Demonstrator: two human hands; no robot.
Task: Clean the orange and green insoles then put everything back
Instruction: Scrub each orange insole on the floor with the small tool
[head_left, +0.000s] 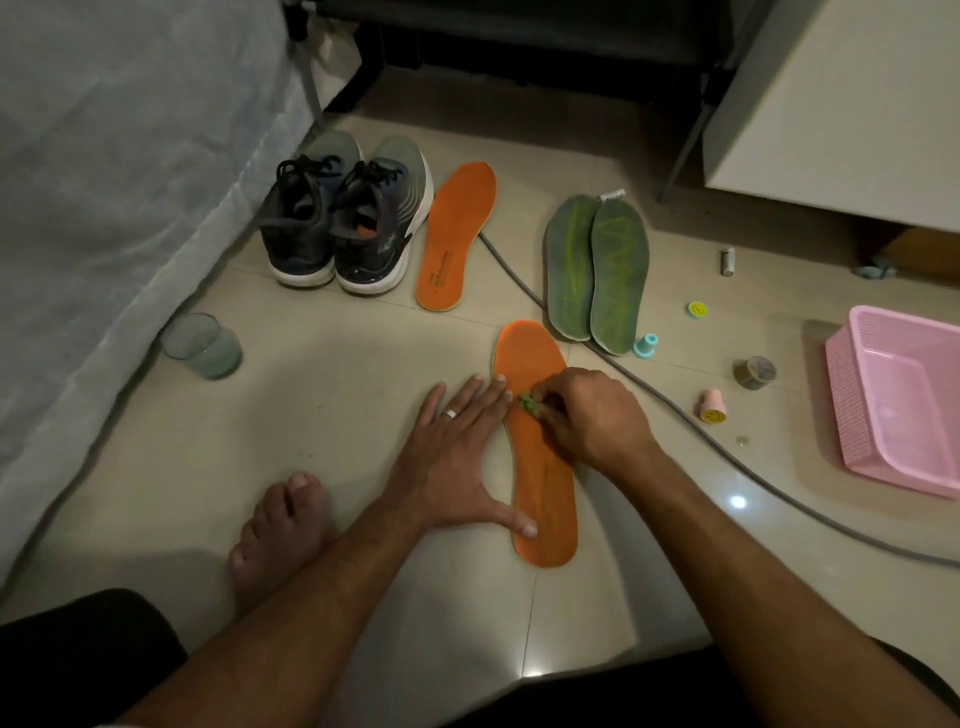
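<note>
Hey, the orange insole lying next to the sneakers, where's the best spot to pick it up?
Probably pinch the far orange insole at its heel end, coming from the near side. It lies flat on the floor, the sneakers crowd its left edge, and the heel points toward the person.

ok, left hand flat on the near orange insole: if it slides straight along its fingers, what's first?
Likely the pair of green insoles; the left hand points up-right across the near orange insole. Depth unclear.
</note>
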